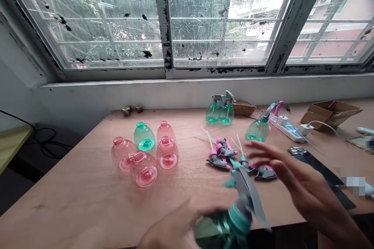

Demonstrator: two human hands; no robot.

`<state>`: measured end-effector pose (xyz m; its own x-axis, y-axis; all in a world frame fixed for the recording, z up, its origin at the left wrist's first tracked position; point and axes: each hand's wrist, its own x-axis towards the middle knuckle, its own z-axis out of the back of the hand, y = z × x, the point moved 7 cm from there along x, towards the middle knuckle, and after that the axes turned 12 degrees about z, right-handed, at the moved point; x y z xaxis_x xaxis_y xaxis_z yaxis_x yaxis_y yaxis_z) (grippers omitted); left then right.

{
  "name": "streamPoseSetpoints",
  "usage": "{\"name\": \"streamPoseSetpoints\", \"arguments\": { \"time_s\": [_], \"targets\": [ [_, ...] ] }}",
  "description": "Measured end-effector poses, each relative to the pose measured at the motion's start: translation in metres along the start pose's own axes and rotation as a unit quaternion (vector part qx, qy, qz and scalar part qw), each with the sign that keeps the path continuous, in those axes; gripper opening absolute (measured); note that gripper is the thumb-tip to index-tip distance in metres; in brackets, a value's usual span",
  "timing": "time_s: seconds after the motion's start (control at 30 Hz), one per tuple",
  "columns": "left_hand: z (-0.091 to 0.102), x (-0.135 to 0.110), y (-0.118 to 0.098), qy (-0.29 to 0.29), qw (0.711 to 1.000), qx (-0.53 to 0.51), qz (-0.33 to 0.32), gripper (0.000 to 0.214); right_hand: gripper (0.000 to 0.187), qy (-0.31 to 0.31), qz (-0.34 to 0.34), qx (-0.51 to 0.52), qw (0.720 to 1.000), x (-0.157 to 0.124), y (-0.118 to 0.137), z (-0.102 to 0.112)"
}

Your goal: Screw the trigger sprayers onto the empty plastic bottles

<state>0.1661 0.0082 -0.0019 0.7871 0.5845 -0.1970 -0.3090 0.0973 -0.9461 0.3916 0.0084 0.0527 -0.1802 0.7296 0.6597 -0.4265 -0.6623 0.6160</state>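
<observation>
At the table's front edge my left hand (172,225) is wrapped round a green spray bottle (214,227), tilted to the right, its grey and teal spray head (245,190) fitted on the neck. My right hand (295,175) is raised beside that head, fingers stretched out and holding nothing; motion blurs it a little. Behind it lie several loose spray heads (219,159) in pink, grey and teal, with thin white tubes. To the left stand several pink bottles (144,169) without heads and one open green bottle (144,136).
Two green spray bottles (219,113) with heads stand near the wall, another green spray bottle (257,128) nearer. A white power strip (288,128) with cables, an open cardboard box (330,113) and a dark flat object (321,171) lie to the right. Windows (163,19) rise behind.
</observation>
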Motion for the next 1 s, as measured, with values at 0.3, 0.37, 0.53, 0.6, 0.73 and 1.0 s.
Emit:
{"name": "streamPoseSetpoints", "arguments": {
  "time_s": [0.3,0.37,0.53,0.6,0.73,1.0],
  "targets": [
    [0.013,-0.020,-0.007,0.095,0.994,-0.041,-0.033,0.065,0.025,0.162,0.171,0.216,0.947,-0.005,0.034,-0.035],
    [0.021,-0.028,-0.002,0.143,0.985,-0.083,-0.043,0.071,0.026,0.094,0.202,0.245,0.943,-0.001,0.032,-0.011],
    [0.089,-0.048,0.015,-0.232,0.965,0.125,0.014,0.044,0.019,-0.047,0.051,0.056,0.996,0.004,-0.043,0.028],
    [0.101,-0.054,0.016,-0.305,0.933,0.189,0.027,0.036,0.026,-0.001,0.035,-0.042,0.999,0.008,-0.075,0.014],
    [0.109,-0.054,0.018,-0.344,0.904,0.252,0.027,0.036,0.036,0.131,0.054,-0.161,0.977,0.021,-0.116,-0.022],
    [0.118,-0.052,0.021,-0.423,0.821,0.382,-0.031,0.065,0.043,0.013,0.029,-0.315,0.948,0.101,-0.160,0.099]
  ]
}}
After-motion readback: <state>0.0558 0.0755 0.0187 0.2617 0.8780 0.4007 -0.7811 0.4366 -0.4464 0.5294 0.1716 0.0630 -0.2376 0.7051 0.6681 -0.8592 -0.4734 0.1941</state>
